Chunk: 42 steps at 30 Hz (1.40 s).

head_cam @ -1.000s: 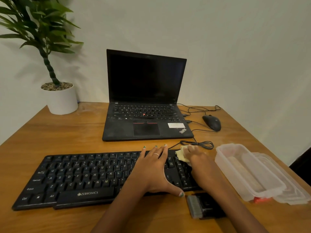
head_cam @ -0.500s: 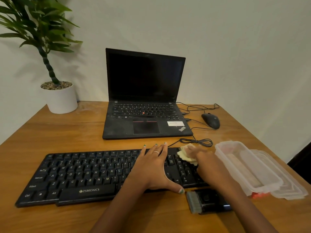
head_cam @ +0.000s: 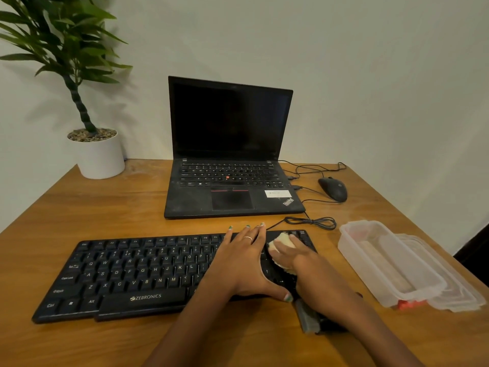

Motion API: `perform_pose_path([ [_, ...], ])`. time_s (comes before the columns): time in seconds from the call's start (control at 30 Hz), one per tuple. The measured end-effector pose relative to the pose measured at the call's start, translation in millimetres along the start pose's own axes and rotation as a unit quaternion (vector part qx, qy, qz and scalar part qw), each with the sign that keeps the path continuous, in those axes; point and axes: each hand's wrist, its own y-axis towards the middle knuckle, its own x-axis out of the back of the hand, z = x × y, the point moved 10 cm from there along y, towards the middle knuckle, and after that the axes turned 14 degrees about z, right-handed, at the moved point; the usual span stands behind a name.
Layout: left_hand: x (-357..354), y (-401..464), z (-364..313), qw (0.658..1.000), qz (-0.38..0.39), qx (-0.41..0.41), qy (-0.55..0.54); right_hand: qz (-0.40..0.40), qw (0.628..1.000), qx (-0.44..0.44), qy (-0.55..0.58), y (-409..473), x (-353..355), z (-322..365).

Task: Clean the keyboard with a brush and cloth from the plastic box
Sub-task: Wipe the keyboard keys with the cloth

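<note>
Open laptop point(head_cam: 230, 165), mouse point(head_cam: 333, 189) beside — potted plant point(head_cam: 90, 123) far-left.

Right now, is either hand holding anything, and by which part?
The right hand grips the bunched cloth from above against the keyboard. The left hand holds nothing and lies flat on the keys.

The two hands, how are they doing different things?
The left hand lies flat with straight fingers on the keyboard, holding nothing; the right hand presses a pale cloth onto the keys. The left hand wears a ring; the right shows none. Both rest on the keyboard's right end.
</note>
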Motion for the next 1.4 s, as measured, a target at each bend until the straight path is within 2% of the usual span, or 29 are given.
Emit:
perform_pose_path([
  [0.07,-0.1,-0.2,0.4,1.0,0.0,-0.001,0.003,0.035,0.996,-0.074,-0.015,8.1,2.1,-23.4],
  [0.13,0.2,0.2,0.1,1.0,0.002,-0.001,0.007,-0.033,0.993,-0.115,-0.019,-1.9,20.5,-39.4],
  [0.17,0.2,0.4,-0.3,1.0,0.002,-0.001,0.007,-0.068,0.99,-0.115,-0.031,-10.8,25.8,-35.2],
  [0.23,0.9,-0.1,-0.2,1.0,-0.001,0.0,0.006,-0.059,0.995,-0.07,-0.044,-12.1,14.6,-11.7],
  [0.3,1.3,-0.6,-0.2,1.0,-0.002,-0.002,0.003,-0.012,0.999,-0.026,-0.023,-0.6,-1.1,1.2],
  [0.37,0.9,0.1,0.0,1.0,-0.002,-0.001,0.005,0.038,0.996,-0.078,-0.013,1.6,-2.2,-15.1],
  [0.43,0.1,0.1,0.6,1.0,0.003,0.0,0.008,-0.016,0.99,-0.13,-0.06,-8.6,16.2,-31.1],
  [0.5,-0.3,0.5,0.6,1.0,0.003,0.0,0.006,-0.064,0.99,-0.105,-0.074,-22.9,23.4,-21.4],
  [0.6,0.4,-0.1,-0.1,1.0,0.004,0.001,0.008,-0.038,0.997,-0.023,-0.06,-33.6,11.8,4.8],
  [0.67,0.8,0.3,-0.2,1.0,0.004,0.001,0.009,-0.041,0.997,-0.056,-0.037,-37.4,19.6,-8.6],
  [0.77,0.6,-0.2,0.0,1.0,0.005,-0.001,0.008,-0.054,0.991,-0.098,-0.071,-35.0,23.7,-25.2],
  [0.87,-0.2,0.0,0.2,1.0,0.001,0.0,0.01,0.003,0.997,-0.03,-0.068,-10.9,-3.5,-6.4],
  [0.93,-0.8,1.0,0.1,1.0,0.003,-0.001,0.009,0.039,0.996,-0.038,-0.07,-4.5,-11.9,-11.7],
  [1.07,0.0,0.5,0.3,1.0,0.006,0.0,0.009,-0.038,0.994,-0.086,-0.061,-28.2,12.4,-22.3],
  [1.17,0.5,-0.3,0.3,1.0,-0.001,0.0,0.01,-0.016,0.999,0.023,-0.035,-27.8,0.2,12.6],
  [1.2,0.1,0.0,0.7,1.0,-0.001,-0.001,0.008,0.007,0.999,0.035,-0.018,-25.9,-6.3,13.9],
  [1.27,-0.7,0.6,1.1,1.0,0.0,-0.001,0.01,0.02,0.999,-0.006,-0.031,-23.3,-3.4,-2.1],
  [1.33,-1.0,0.7,1.5,1.0,0.003,-0.001,0.011,-0.011,0.995,-0.075,-0.066,-31.9,11.7,-19.1],
  [1.4,-0.9,2.1,1.8,1.0,0.0,0.0,0.011,-0.047,0.995,-0.071,-0.058,-39.4,18.1,-15.7],
])
